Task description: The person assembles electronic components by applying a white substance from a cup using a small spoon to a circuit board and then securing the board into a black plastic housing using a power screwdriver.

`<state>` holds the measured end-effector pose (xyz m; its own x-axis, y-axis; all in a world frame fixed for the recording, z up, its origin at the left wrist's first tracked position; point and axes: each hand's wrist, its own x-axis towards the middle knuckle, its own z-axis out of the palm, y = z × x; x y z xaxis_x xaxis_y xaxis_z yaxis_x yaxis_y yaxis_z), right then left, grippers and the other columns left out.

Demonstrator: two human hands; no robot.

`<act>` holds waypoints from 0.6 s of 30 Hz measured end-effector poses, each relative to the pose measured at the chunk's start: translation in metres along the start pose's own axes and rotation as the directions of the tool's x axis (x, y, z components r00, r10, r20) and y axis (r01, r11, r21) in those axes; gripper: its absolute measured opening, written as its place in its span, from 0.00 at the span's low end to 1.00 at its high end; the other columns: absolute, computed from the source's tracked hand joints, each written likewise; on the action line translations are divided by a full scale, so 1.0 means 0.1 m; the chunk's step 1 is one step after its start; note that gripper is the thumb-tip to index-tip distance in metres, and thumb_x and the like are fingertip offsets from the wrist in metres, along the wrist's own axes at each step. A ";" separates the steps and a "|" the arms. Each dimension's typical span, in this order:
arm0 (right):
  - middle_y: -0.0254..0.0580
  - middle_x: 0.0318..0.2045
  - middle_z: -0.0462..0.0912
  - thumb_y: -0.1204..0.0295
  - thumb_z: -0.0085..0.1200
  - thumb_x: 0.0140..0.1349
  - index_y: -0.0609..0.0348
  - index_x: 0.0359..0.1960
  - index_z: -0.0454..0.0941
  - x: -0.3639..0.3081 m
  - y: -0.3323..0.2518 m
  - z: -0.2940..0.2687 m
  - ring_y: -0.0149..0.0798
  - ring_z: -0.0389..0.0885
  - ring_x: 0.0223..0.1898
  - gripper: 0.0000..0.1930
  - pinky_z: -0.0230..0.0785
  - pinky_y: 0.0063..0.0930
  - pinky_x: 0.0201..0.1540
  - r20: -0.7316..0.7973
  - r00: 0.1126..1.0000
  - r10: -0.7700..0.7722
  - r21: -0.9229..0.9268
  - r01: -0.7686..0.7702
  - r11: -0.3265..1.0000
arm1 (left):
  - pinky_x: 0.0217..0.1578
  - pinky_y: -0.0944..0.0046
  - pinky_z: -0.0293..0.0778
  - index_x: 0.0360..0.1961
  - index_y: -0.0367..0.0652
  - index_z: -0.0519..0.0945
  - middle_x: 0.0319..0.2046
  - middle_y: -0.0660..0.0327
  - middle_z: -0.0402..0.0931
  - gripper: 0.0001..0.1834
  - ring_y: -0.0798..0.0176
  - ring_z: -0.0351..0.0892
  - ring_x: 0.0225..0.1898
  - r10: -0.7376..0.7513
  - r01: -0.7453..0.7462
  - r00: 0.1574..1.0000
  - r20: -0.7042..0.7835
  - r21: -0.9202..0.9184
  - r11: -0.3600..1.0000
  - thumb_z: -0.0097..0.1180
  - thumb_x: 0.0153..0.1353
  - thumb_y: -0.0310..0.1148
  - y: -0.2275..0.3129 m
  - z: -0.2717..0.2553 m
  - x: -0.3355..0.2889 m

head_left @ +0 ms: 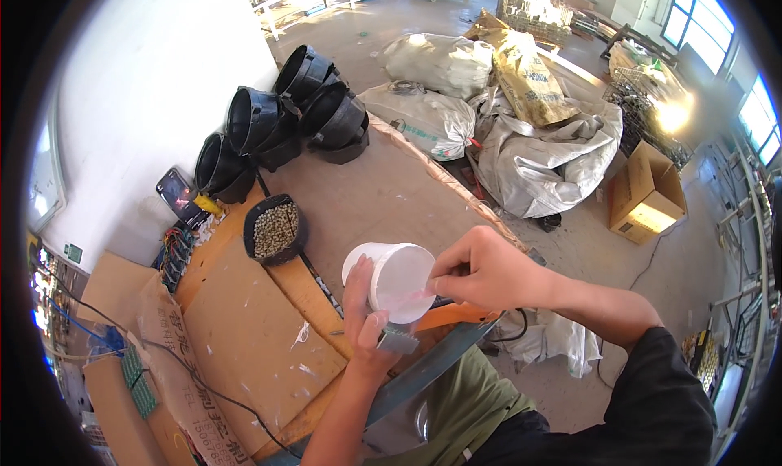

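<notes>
My left hand grips a white plastic tub, tilted so that its mouth faces me. A small grey and green piece with a toothed edge sits by the same hand, below the tub; its kind is not clear. At the tub's right rim my right hand is closed in a pinch. Something thin and pinkish shows at those fingertips, too small to name. Left of the tub, a black bucket full of small brass-coloured parts stands on the orange workbench.
A cardboard sheet covers much of the bench, with a dark cable across it. Black buckets are stacked beyond, beside a propped phone. White sacks and an open carton stand on the floor. Green circuit boards lie lower left.
</notes>
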<state>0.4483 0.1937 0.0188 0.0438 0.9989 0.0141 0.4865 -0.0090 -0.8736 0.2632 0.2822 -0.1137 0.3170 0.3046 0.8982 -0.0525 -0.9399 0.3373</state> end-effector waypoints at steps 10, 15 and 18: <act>0.41 0.22 0.70 0.77 0.61 0.48 0.62 0.29 0.78 -0.14 0.11 -0.17 0.43 0.75 0.24 0.06 0.69 0.37 0.24 0.224 0.837 -0.499 -0.599 0.522 0.607 | 0.56 0.35 0.75 0.56 0.51 0.56 0.61 0.34 0.64 0.35 0.30 0.73 0.57 0.045 -0.047 0.998 0.040 0.053 0.997 0.69 0.57 0.32 0.02 -0.06 0.06; 0.40 0.22 0.71 0.80 0.60 0.48 0.65 0.34 0.81 -0.30 0.08 -0.07 0.40 0.75 0.23 0.10 0.68 0.36 0.23 -0.002 0.942 -0.337 -0.212 0.328 0.920 | 0.56 0.32 0.73 0.56 0.52 0.55 0.60 0.35 0.66 0.35 0.28 0.74 0.56 0.090 -0.103 0.991 0.100 0.137 0.985 0.70 0.58 0.36 0.05 -0.13 0.10; 0.40 0.20 0.69 0.81 0.61 0.48 0.65 0.33 0.81 -0.21 0.16 -0.14 0.41 0.73 0.21 0.08 0.67 0.38 0.22 -0.026 0.745 -0.666 -0.655 0.491 0.575 | 0.56 0.30 0.72 0.55 0.52 0.56 0.60 0.35 0.67 0.34 0.27 0.74 0.56 0.097 -0.112 0.989 0.113 0.135 0.984 0.69 0.59 0.37 0.06 -0.13 0.12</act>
<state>0.4674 0.1721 0.0107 -0.2683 0.7495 0.6052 0.8725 0.4554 -0.1771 0.2542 0.2820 -0.0967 0.4158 0.1924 0.8889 0.0406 -0.9803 0.1932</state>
